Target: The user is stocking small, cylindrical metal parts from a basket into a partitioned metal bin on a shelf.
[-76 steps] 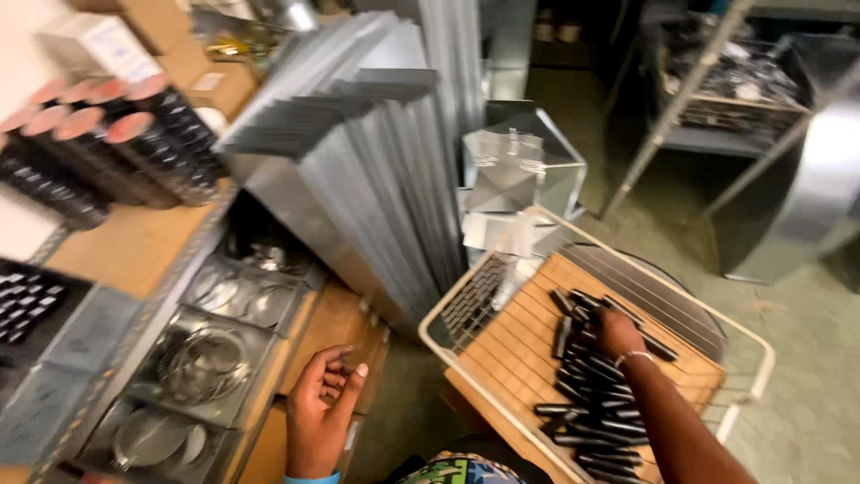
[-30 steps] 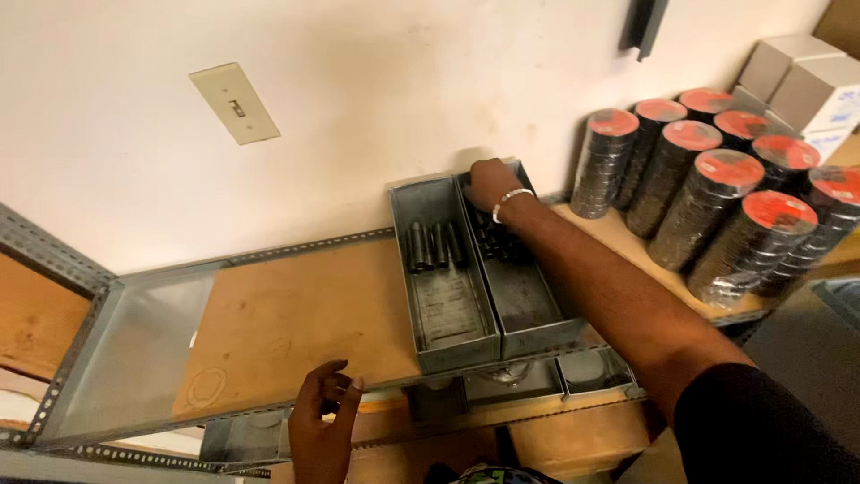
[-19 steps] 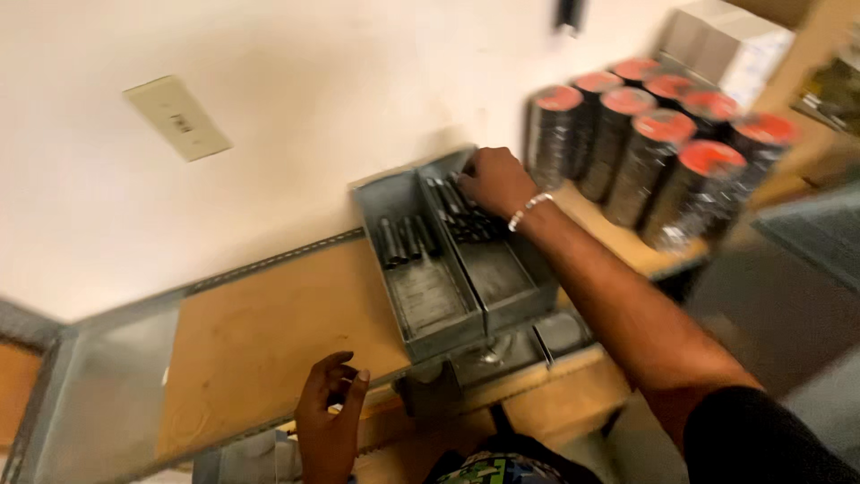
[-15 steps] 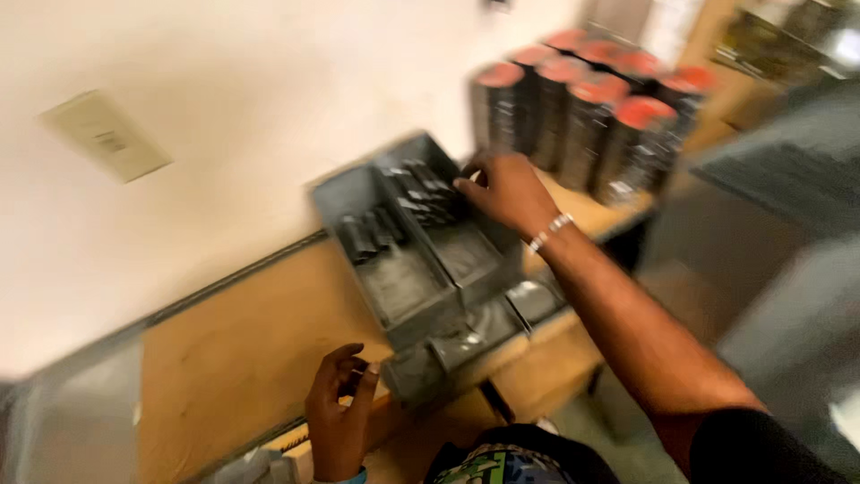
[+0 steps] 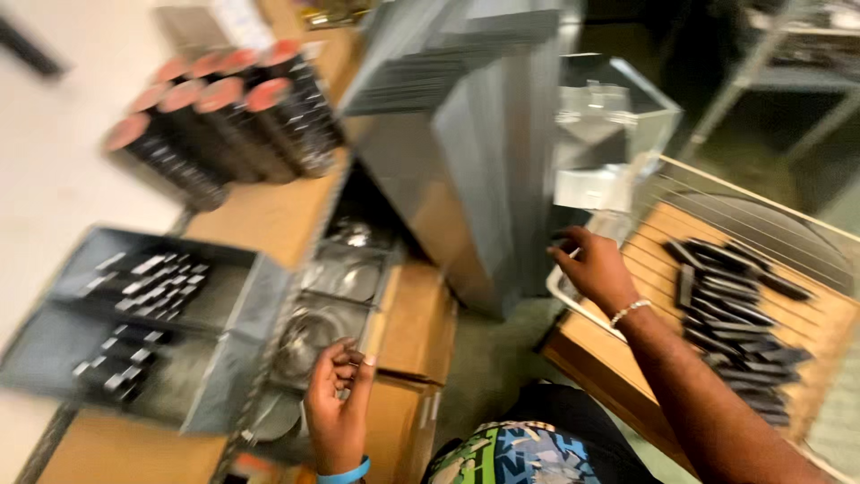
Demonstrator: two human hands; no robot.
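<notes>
The right hand [image 5: 596, 269] hovers over the wire cart [image 5: 829, 235] near black parts [image 5: 730, 305]; the left hand [image 5: 339, 403] is curled, empty.

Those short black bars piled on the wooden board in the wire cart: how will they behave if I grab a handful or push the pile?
The black bars look rigid and flat-sided, so they would probably slide rather than roll. They lie loose and crisscrossed, so a push would likely scatter them across the wooden board. They may be metal, hence heavy for their size; blur leaves that unsure.

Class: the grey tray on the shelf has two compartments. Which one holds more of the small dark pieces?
The far compartment, nearer the red-capped cans, holds more; the near compartment has only a few.
</notes>
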